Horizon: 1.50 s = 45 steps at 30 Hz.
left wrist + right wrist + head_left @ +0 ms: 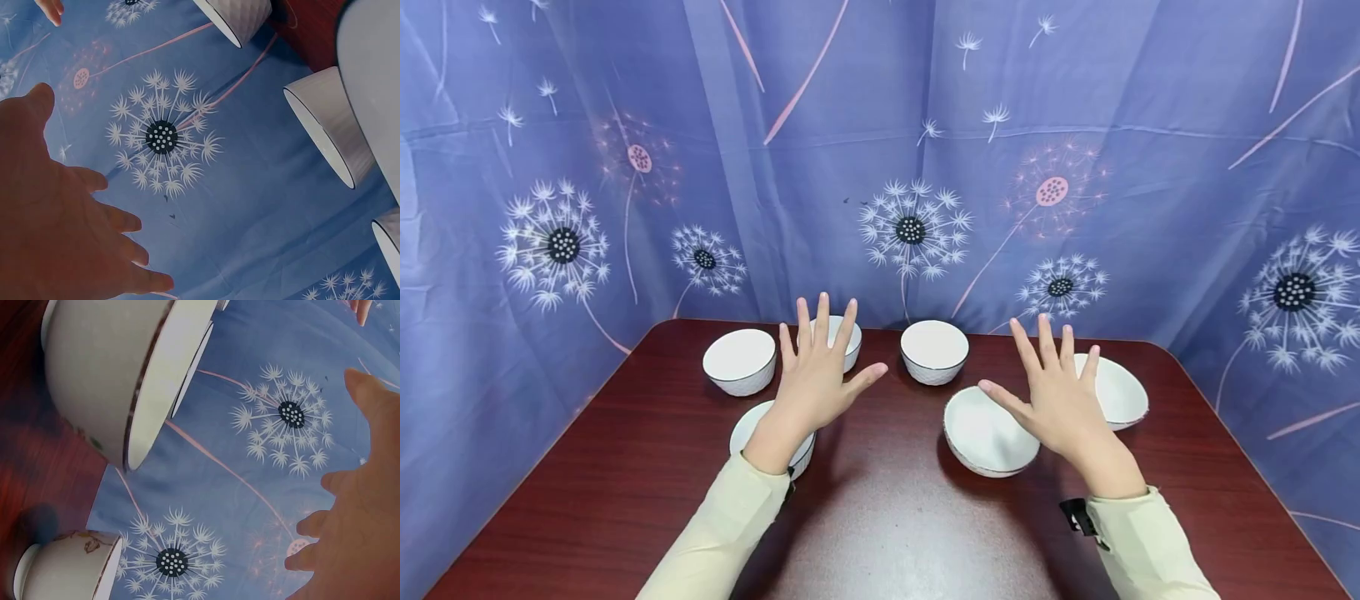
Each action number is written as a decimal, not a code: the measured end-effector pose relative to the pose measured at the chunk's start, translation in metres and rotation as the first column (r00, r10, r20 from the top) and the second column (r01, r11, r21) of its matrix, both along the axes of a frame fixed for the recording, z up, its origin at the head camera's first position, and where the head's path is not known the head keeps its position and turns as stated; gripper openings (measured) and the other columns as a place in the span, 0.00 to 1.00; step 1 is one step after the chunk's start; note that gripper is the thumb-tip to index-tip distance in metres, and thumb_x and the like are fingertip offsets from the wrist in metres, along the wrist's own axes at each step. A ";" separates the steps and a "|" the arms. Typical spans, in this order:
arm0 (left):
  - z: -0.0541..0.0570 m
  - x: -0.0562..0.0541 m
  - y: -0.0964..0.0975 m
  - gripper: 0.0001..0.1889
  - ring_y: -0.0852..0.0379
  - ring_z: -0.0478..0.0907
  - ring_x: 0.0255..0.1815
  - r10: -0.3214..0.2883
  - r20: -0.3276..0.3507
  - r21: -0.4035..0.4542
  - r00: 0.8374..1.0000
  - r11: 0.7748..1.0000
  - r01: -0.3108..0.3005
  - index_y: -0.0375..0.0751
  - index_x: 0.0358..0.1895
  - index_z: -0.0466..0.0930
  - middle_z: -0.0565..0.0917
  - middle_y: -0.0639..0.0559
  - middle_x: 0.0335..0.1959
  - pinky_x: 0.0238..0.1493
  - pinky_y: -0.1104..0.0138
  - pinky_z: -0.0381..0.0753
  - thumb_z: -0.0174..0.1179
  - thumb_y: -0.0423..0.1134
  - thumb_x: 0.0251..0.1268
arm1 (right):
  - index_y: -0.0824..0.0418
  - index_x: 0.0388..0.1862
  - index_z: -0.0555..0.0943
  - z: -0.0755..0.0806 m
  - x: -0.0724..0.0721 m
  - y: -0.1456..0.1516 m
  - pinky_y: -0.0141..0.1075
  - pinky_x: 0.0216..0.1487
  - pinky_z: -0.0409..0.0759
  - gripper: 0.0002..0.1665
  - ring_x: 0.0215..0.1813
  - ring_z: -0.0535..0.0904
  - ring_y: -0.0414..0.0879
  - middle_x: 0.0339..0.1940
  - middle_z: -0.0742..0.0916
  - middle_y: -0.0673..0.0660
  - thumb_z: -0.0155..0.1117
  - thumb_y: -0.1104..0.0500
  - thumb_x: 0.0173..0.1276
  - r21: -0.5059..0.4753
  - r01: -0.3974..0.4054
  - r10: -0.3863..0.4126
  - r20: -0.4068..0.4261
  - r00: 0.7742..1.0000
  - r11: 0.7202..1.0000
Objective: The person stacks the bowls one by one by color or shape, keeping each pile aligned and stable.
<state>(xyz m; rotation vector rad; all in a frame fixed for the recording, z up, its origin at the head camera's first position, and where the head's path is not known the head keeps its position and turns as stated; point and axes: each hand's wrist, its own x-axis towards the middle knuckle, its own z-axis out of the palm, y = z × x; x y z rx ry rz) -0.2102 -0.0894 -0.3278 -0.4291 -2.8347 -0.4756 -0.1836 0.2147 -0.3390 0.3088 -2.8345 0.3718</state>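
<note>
My left hand (812, 382) is held up over the table with its fingers spread and nothing in it. Its wrist overlaps a near white bowl (751, 427), while the fingers partly hide another small bowl (852, 354) behind them. Fingers splayed too, my right hand (1062, 404) holds nothing. It overlaps a wider bowl (985, 437) with a brown-edged rim and partly covers a second such bowl (1122, 392) at the right. Between the hands, farther back, stands a dark-rimmed, textured bowl (934, 354); a similar bowl (740, 362) sits at the back left. All the bowls are upright.
The dark red wooden table (880, 533) has a shiny top. A blue curtain (820, 200) with dandelion prints hangs right behind its far edge and along both sides. Each wrist wears a black strap (1078, 517) at the sleeve.
</note>
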 end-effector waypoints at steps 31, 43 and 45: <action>0.002 0.003 0.031 0.43 0.38 0.28 0.76 -0.122 -0.130 -0.012 0.984 0.992 0.122 0.56 0.78 0.43 0.43 0.39 0.77 0.74 0.40 0.40 0.49 0.66 0.66 | 0.52 0.79 0.45 0.004 -0.003 0.043 0.73 0.66 0.31 0.55 0.73 0.39 0.75 0.75 0.51 0.73 0.54 0.30 0.64 -0.008 0.040 -0.041 -0.073 0.996 0.999; -0.002 0.006 0.050 0.39 0.38 0.35 0.77 -0.224 -0.148 0.030 0.963 0.973 0.230 0.54 0.77 0.50 0.50 0.39 0.76 0.74 0.42 0.46 0.50 0.62 0.67 | 0.52 0.80 0.43 0.000 -0.009 0.076 0.73 0.67 0.34 0.53 0.73 0.42 0.75 0.76 0.51 0.72 0.55 0.34 0.67 -0.075 0.045 -0.049 -0.051 0.998 0.996; -0.003 0.006 0.052 0.38 0.38 0.38 0.77 -0.239 -0.153 0.044 0.959 0.968 0.249 0.53 0.76 0.52 0.52 0.39 0.76 0.74 0.43 0.47 0.51 0.62 0.68 | 0.52 0.80 0.42 -0.003 -0.011 0.081 0.72 0.68 0.35 0.52 0.73 0.41 0.74 0.76 0.51 0.72 0.54 0.35 0.67 -0.087 0.042 -0.046 -0.040 0.998 0.995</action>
